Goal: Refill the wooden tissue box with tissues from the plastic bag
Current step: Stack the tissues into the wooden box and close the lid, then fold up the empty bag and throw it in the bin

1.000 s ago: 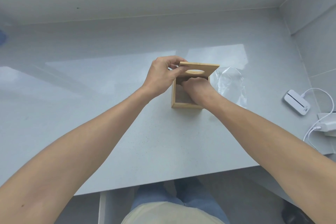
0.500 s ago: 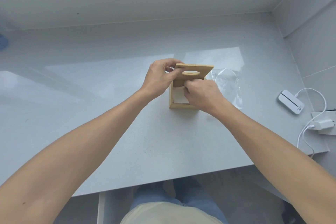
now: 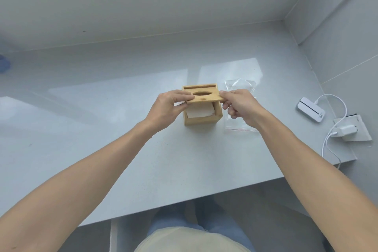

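A square wooden tissue box [image 3: 202, 119] stands in the middle of the grey table. White tissues [image 3: 200, 111] lie inside it, showing at the open near side. The flat wooden lid [image 3: 205, 97] with an oval slot lies level over the box, covering its far part. My left hand [image 3: 168, 107] pinches the lid's left edge, and my right hand [image 3: 241, 105] pinches its right edge. The clear plastic bag [image 3: 238, 86] with a red seal strip lies flat just right of the box, partly under my right hand, and looks flat and see-through.
A white power bank [image 3: 311, 109] with a cable and a white charger [image 3: 347, 130] on a paper sheet sit near the table's right edge. A wall runs along the back and right. The table's front edge [image 3: 184, 202] is near my lap.
My right hand came out of the box and took the lid's right edge. The lid, held tilted up before, now lies level over the box with the tissues inside.
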